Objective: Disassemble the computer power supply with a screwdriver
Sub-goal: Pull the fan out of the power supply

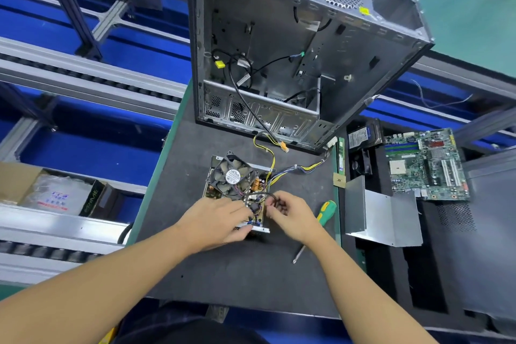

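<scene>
Right hand: fingers curled, pinching a black cable that loops up from the supply's board. Left hand: laid over the near left part of the supply, fingers on top and thumb at its near edge, holding it down on the mat.

The supply sits mid-mat with its cover off and the board exposed. A black fan lies tilted over its far left part. A bundle of wires leaves its far right corner toward the case, and yellow leads end in an orange plug just in front of the case.

The screwdriver, with a green and yellow handle, lies on the mat just right of the right hand, not held, tip toward the near side.

The cover, bent sheet metal, rests to the right, off the mat. The motherboard lies beyond it, far right. A memory stick lies along the mat's right edge.

The open case stands at the far end of the mat, loose cables inside.

A cardboard box sits at the left.
</scene>
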### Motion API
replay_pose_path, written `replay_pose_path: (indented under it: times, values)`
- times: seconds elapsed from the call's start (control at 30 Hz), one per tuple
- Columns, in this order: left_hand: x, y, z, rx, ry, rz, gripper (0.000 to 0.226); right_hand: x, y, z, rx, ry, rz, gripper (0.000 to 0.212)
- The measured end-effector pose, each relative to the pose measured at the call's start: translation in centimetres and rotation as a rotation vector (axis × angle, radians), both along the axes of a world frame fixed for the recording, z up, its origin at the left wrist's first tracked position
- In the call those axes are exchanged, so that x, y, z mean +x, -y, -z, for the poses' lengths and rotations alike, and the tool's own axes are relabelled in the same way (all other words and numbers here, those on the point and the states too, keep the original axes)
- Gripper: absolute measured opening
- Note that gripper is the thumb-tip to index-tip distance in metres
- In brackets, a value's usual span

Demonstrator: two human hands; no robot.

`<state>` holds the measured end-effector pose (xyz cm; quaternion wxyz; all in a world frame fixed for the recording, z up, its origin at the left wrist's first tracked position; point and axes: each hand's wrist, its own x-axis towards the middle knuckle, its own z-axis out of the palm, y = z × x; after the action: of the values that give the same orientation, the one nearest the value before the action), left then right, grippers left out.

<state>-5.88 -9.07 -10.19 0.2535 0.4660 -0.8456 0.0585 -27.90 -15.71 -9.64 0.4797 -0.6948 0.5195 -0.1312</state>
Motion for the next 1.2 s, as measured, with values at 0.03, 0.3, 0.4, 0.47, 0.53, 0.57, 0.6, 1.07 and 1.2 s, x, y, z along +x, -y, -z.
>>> replay_pose_path:
  times: [0.03, 0.3, 0.4, 0.47, 0.53, 0.57, 0.6, 1.07, 1.2]
  values:
    - [0.0, 0.2, -0.4, -0.04, -0.035, 0.003, 0.018, 0.0, 0.0, -0.1, 0.053, 0.062, 0.039, 0.014]
    - [2.4, 4.2, -3.4, 0.371, -0.276, -0.629, 0.052, 0.8, 0.1, -0.5, 0.21, 0.274, 0.222, 0.016]
    - [2.9, 5.2, -3.0, 0.746, -0.581, -0.726, 0.061, 1.5, 0.4, -1.1, 0.235, 0.318, 0.251, 0.015]
    - [3.3, 5.4, -2.5, 0.86, -0.722, -0.707, 0.061, 2.2, 0.7, -1.7, 0.23, 0.331, 0.257, 0.016]
    - [3.7, 5.3, -2.3, 0.901, -0.796, -0.704, 0.063, 2.7, 0.9, -2.3, 0.218, 0.337, 0.273, 0.019]
    - [3.8, 5.2, -2.4, 0.911, -0.816, -0.697, 0.06, 3.0, 0.9, -2.6, 0.21, 0.337, 0.289, 0.02]
    - [3.9, 5.2, -2.6, 0.914, -0.84, -0.678, 0.052, 3.2, 1.0, -2.8, 0.206, 0.348, 0.306, 0.02]
    - [0.4, 7.9, -7.2, 0.941, -1.345, -0.286, 0.05, 2.8, 1.3, -6.5, 0.147, 0.743, 0.404, 0.061]
    - [-2.9, 8.5, -7.5, 0.989, -1.353, -0.168, 0.038, 0.8, 1.7, -8.0, 0.016, 0.679, 0.405, 0.067]
